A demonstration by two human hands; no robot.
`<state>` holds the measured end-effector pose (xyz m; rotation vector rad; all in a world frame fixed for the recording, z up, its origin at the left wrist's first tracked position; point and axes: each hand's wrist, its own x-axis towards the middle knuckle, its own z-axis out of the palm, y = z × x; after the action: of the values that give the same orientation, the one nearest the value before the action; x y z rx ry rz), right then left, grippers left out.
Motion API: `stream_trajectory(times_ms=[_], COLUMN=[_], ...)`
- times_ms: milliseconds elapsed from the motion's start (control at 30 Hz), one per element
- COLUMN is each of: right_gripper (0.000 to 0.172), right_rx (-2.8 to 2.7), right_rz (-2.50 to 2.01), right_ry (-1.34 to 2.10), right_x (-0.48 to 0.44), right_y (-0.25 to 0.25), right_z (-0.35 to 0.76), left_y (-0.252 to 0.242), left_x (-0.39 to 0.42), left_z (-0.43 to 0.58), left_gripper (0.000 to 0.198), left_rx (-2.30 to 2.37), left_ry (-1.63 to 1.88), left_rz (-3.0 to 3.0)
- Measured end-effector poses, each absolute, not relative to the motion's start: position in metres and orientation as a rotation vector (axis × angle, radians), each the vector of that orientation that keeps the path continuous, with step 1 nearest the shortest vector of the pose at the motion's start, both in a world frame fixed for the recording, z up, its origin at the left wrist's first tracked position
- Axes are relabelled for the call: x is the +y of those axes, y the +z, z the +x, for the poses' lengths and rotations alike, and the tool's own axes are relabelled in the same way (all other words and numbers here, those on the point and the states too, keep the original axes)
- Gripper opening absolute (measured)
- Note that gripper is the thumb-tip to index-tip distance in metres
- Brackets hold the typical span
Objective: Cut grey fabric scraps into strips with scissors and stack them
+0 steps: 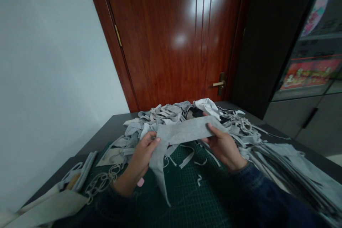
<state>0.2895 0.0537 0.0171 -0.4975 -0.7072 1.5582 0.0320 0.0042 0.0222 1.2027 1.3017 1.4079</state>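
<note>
A light grey piece of fabric (187, 130) is held up between my two hands, above a green cutting mat (184, 188). My left hand (143, 153) pinches its left corner, and from there a tapering end hangs down over the mat. Fingers of my right hand (221, 146) are closed on the right part of the cloth, thumb on the near face. Behind the cloth lies a heap of grey and white fabric scraps (165, 114), partly hidden by it. Thin offcut strips (188, 158) lie on the mat below.
Layered grey fabric lengths (301, 171) lie at the right. Coiled cord (101, 181) and folded cloth (61, 203) are at the left. A small pink piece (140, 182) rests by my left wrist. A wooden door (171, 42) stands behind the table.
</note>
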Motion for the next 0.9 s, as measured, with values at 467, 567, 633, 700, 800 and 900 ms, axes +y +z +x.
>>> stream_trajectory(times_ms=[467,567,633,700,800,900], right_gripper=[0.033,0.045,0.043,0.04,0.028,0.026], right_rx=[-0.793,-1.258,-1.518,-1.686,-2.002,-2.325], right_rz=[-1.049,-0.968,-0.865,-0.807,-0.773,-0.671], right_ry=[2.037,2.293,2.257,2.08,1.538,0.987], right_x=[0.003,-0.016,-0.021,-0.016,0.004,0.026], right_y=[-0.061,-0.067,-0.057,-0.045,-0.038,-0.044], right_z=[0.334,0.334,0.324,0.309,0.283,0.263], left_y=[-0.04,-0.054,-0.042,-0.021,0.004,0.007], left_x=[0.007,-0.001,-0.005,-0.004,0.001,0.001], left_z=[0.022,0.027,0.024,0.011,-0.026,-0.064], left_gripper=[0.004,0.015,0.028,0.03,0.023,0.018], left_rx=[1.747,1.881,1.997,2.081,2.239,2.295], left_ry=[0.595,0.393,0.319,0.327,0.283,0.194], left_rz=[1.978,2.16,2.249,2.317,2.229,2.112])
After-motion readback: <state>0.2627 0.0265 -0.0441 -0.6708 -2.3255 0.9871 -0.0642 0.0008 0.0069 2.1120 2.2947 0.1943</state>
